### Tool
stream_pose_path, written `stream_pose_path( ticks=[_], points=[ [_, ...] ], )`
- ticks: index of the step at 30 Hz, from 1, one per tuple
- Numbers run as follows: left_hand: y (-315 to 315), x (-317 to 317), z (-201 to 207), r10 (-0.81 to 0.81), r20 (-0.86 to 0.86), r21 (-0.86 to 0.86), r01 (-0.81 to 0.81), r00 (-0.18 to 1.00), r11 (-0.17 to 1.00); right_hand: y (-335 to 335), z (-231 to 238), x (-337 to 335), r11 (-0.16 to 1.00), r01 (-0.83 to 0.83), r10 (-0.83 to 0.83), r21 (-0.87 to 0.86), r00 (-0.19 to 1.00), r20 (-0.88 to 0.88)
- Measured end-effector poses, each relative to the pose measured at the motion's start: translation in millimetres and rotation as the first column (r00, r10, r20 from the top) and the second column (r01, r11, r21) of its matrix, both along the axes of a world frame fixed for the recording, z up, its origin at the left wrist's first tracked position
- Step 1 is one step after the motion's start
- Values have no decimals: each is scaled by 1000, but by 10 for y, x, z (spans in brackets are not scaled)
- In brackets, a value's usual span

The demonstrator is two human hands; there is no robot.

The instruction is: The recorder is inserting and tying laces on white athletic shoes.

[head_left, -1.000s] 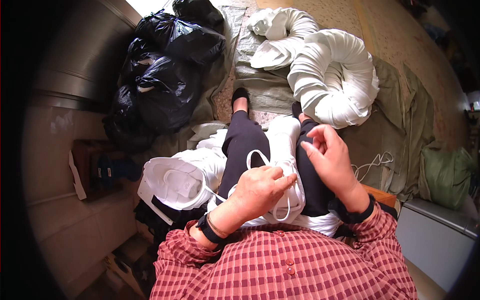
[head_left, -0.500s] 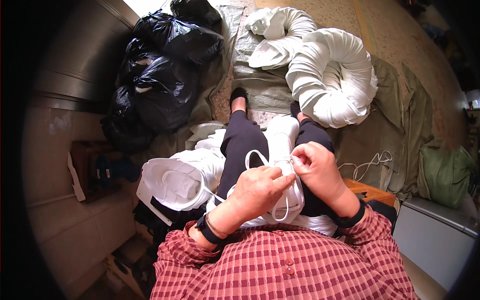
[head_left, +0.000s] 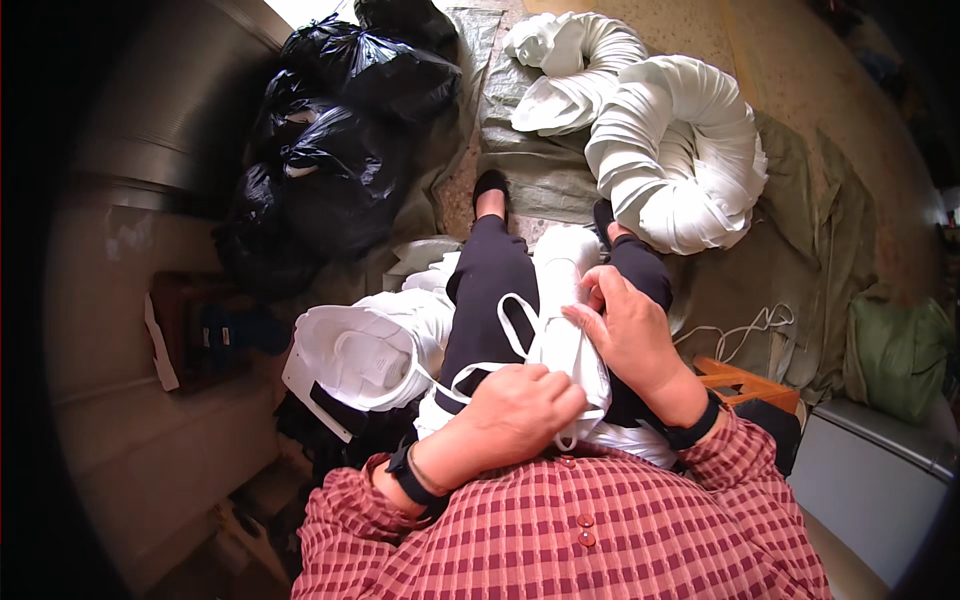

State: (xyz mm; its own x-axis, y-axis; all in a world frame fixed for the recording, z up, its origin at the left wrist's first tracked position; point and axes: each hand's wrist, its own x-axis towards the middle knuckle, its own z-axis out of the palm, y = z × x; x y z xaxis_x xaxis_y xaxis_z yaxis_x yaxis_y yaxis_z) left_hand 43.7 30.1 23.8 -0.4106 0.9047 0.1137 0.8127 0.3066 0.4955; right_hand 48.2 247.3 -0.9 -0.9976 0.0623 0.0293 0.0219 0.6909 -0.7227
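Note:
A white shoe upper (head_left: 562, 262) lies lengthwise over my lap, with a loose white shoelace (head_left: 508, 312) looping off its left side. Close to my shirt, my left hand (head_left: 520, 408) is closed over the lower end of the upper, the lace apparently gripped in its curled fingers. Farther up, my right hand (head_left: 632, 330) holds the upper's right edge by the lacing, thumb and fingers bent; the exact pinch point is partly hidden. Left of my thigh rests a nested stack of white shoe uppers (head_left: 345, 325), its open end facing me.
Two coiled stacks of white uppers (head_left: 640, 130) lie on a grey-green sheet (head_left: 800, 225) ahead. Black plastic bags (head_left: 350, 180) are heaped at far left. On the right are an orange wooden frame (head_left: 750, 385), a grey box (head_left: 870, 450) and a green bag (head_left: 900, 350).
My left hand has drawn back from the lacing toward my body and lower. My right hand has shifted slightly up along the upper, and its fingers have opened out a little.

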Motion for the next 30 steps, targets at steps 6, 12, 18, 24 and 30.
stream_pose_path(
  ticks=[6,12,18,24,30],
  points=[
    [89,-29,225,-29,-30,110,32,999,993,18,78,23,982,-186,180,-33,975,-133],
    [-32,-352,708,178,46,335,-183,983,924,-65,178,100,848,-448,398,-282,891,-219],
    [-299,-404,783,605,-34,165,-592,796,789,10,342,173,69,310,151,-948,936,317],
    [295,174,205,166,286,344,-263,944,902,60,728,408,61,193,189,-979,961,201],
    [-427,-112,-117,78,921,284,-795,382,537,1504,478,556,943,195,39,-271,742,669]
  ],
)
